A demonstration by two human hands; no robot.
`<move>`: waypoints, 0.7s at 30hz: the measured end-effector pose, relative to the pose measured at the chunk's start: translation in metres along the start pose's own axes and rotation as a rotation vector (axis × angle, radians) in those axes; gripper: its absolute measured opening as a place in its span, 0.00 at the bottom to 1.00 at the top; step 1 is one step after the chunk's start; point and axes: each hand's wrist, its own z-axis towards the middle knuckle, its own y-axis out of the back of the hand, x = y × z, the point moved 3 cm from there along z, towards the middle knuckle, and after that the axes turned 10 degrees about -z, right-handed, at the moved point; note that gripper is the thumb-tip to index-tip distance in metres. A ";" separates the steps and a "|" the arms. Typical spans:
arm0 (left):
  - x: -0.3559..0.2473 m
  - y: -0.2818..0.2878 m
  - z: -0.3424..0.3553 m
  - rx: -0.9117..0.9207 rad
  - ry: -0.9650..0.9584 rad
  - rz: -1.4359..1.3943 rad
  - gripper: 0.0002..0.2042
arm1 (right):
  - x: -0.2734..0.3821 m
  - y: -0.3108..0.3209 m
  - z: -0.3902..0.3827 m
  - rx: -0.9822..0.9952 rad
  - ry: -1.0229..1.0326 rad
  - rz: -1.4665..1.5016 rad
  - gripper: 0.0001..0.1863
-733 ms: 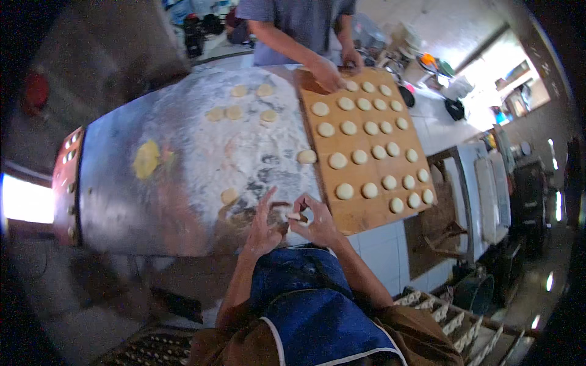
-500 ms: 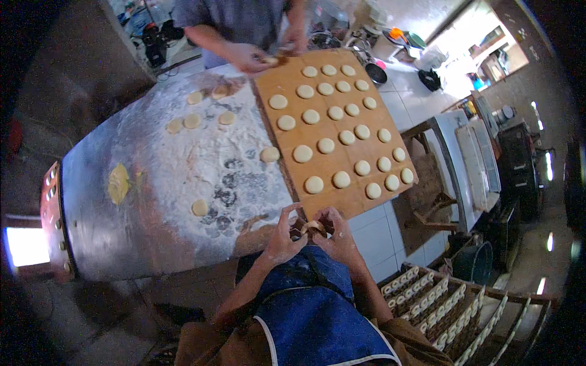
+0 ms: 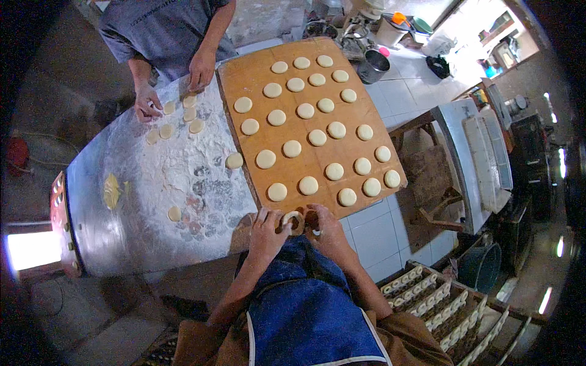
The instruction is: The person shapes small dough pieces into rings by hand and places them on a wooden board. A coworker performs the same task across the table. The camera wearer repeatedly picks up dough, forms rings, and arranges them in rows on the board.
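Observation:
Close in front of my blue apron, a pale dough ring [image 3: 295,215] is held up at the near edge of the wooden board [image 3: 287,169]. My left hand [image 3: 267,233] grips its left side, with the thumb at the hole. The curled fingers of my right hand [image 3: 328,235] are at its right side; their exact contact is hard to make out. Rows of flat round dough pieces [image 3: 308,185] lie on the board. One dough piece [image 3: 234,160] sits on the floured metal table [image 3: 91,226] against the board's left edge, and another [image 3: 175,213] lies nearer me.
Across the table, a co-worker's hands [image 3: 201,70] are among several dough discs [image 3: 196,125]. A yellow lump [image 3: 112,191] rests on the metal. At lower right stands a rack [image 3: 421,293] lined with dough rings. A side table [image 3: 455,140] is to the right.
The dough ring has turned so its hole shows more. The co-worker has shifted left, lowering both hands from the board's far corner to the discs on the floured table. My view has shifted slightly.

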 end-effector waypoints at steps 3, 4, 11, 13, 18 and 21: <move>0.014 -0.007 -0.009 -0.036 0.100 -0.032 0.14 | 0.001 0.000 0.005 -0.048 0.181 -0.047 0.32; 0.019 -0.008 -0.011 -0.035 0.175 -0.070 0.14 | 0.001 0.001 0.008 -0.026 0.180 -0.013 0.32; 0.004 -0.015 -0.010 -0.151 0.102 0.092 0.13 | 0.001 0.004 0.022 0.113 0.091 0.113 0.26; 0.009 -0.013 -0.012 -0.161 0.177 0.007 0.13 | -0.004 0.009 0.025 0.052 0.101 0.037 0.24; 0.000 0.005 0.014 -0.237 0.017 0.109 0.14 | -0.009 0.036 0.061 -0.222 0.221 -0.251 0.20; 0.000 0.006 0.048 -0.177 -0.025 0.208 0.15 | -0.014 0.021 0.075 -0.233 0.404 -0.361 0.22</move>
